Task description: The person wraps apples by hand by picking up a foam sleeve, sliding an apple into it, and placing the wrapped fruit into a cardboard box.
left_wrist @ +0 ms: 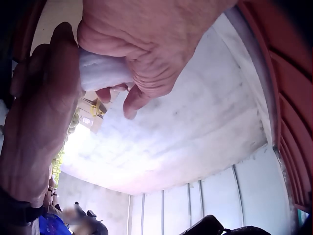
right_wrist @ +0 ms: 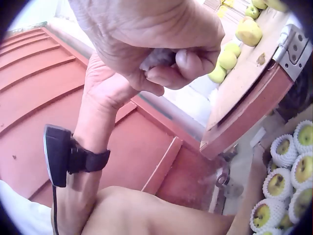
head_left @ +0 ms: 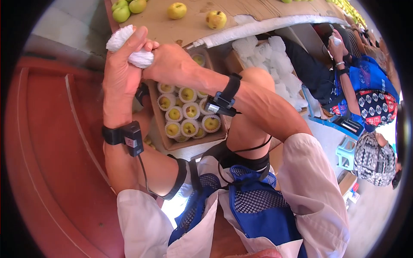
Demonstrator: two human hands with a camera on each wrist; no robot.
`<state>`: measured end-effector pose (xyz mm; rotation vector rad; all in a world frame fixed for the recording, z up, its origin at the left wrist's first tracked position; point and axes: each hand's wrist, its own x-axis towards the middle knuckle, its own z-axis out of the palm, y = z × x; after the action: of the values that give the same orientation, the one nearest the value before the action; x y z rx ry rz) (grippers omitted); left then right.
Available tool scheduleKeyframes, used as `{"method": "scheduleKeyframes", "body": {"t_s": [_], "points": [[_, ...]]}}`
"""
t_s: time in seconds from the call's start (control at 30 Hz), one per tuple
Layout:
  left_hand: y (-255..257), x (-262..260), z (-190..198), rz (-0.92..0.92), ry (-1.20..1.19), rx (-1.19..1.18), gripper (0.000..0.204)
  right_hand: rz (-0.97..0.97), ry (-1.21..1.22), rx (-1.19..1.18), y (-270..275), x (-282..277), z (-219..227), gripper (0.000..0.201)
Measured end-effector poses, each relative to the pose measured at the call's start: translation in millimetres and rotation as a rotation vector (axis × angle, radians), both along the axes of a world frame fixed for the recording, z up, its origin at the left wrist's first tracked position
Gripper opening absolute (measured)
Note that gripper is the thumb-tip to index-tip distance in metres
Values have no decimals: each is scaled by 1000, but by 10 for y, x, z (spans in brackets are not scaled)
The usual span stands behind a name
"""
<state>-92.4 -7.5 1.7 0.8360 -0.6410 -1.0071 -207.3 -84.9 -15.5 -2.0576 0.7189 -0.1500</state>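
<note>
Both hands meet around a white foam net sleeve, at the upper left of the head view. My left hand grips it, the thumb laid along its side. From the other side my right hand pinches the sleeve with curled fingers. In the left wrist view the foam spans the space between the hands. Only a small bit of foam shows inside the right fingers in the right wrist view. Whether fruit sits inside the sleeve I cannot tell. Below the hands stands a cardboard box of yellow-green apples in foam nets.
A cardboard-covered table beyond the hands bears loose apples. White foam nets fill a box to the right. A red panel rises on the left. Another person's hand holds something white at the far right.
</note>
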Motion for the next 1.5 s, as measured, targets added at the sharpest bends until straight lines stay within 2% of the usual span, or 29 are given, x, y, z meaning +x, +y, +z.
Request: {"method": "scheduleKeyframes", "body": {"t_s": [0.07,0.1,0.2,0.4,0.6,0.7,0.8,0.9,1.0,1.03,1.13,1.17,1.27,1.4,1.5], "points": [[-14,0,6,8,76,-8,16,-11,41,42,12,15,20,40],[-34,-54,51,79,81,29,20,-19,62,62,12,29,31,41],[-47,-82,84,164,6,6,25,-38,112,23,20,80,29,38],[54,-83,229,14,43,-46,36,-3,-39,-155,103,30,85,31],[113,-19,331,-136,187,-100,36,88,-324,-351,84,79,-147,27],[128,-30,346,-148,186,-105,36,109,-441,-416,89,63,-181,24],[93,16,294,-120,146,-112,36,103,-306,-310,83,74,-107,25],[12,108,130,22,186,-74,31,132,-209,-101,76,140,-61,32],[-29,182,34,244,227,101,25,165,-351,100,19,182,-155,53],[-11,289,-64,214,238,62,29,175,-267,65,-26,160,-120,74],[18,423,-123,184,226,73,33,145,-375,256,-147,138,-325,69],[31,518,-188,141,258,69,32,171,-423,432,-99,24,-64,68],[11,441,-158,185,295,100,29,30,-332,431,-184,-23,-14,59],[-18,428,-179,9,176,85,33,-92,-348,422,-271,-4,-29,44],[-57,425,-241,-3,18,74,42,-116,-395,416,-297,21,-65,36]]}}
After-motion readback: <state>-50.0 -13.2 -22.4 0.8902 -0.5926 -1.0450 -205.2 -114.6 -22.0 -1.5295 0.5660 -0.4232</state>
